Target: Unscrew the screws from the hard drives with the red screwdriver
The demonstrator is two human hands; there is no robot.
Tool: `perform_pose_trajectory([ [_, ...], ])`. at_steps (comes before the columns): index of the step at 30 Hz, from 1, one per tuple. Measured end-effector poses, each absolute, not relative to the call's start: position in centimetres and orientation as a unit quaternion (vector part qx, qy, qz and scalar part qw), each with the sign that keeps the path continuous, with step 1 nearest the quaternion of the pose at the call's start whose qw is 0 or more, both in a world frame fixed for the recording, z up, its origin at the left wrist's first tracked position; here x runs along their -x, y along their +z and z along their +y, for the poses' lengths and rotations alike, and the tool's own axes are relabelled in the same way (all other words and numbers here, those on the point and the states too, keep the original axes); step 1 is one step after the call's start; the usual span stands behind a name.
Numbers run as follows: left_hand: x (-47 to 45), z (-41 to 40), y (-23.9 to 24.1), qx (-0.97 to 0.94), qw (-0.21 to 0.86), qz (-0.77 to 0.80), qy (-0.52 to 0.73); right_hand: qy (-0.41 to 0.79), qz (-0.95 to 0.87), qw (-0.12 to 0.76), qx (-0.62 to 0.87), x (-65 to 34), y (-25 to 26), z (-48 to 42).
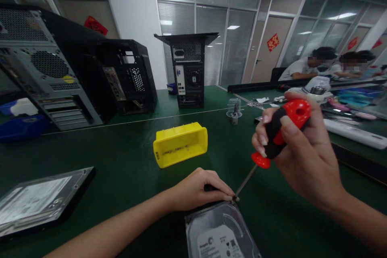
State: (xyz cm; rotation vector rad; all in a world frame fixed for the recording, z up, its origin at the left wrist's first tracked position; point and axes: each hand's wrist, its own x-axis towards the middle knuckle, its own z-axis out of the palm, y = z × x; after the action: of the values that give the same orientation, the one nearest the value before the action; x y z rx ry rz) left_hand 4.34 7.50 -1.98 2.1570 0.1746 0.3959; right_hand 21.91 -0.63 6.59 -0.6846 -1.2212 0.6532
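My right hand [298, 153] is wrapped round the red and black handle of a screwdriver [279, 131]. Its thin shaft slants down to the far corner of a silver hard drive [219, 231] lying on the green table in front of me. My left hand [199, 189] rests on the drive's far edge, fingers curled and pinched together right beside the screwdriver tip. Whether a screw sits under the fingertips is hidden.
A yellow plastic bin [180, 143] stands just beyond my hands. Another hard drive [39, 201] lies at the left. Three open computer cases [48, 68] [130, 76] [189, 70] stand further back. Two people sit at the far right [314, 64] behind tools and a white power strip [355, 133].
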Motion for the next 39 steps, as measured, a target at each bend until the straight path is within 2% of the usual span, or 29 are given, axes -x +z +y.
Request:
perform_pose_trajectory([
  [39, -4.49, 7.10, -1.70, -0.871, 0.454, 0.080, 0.168, 0.308, -0.555, 0.703, 0.322, -21.72, 6.62, -0.54],
])
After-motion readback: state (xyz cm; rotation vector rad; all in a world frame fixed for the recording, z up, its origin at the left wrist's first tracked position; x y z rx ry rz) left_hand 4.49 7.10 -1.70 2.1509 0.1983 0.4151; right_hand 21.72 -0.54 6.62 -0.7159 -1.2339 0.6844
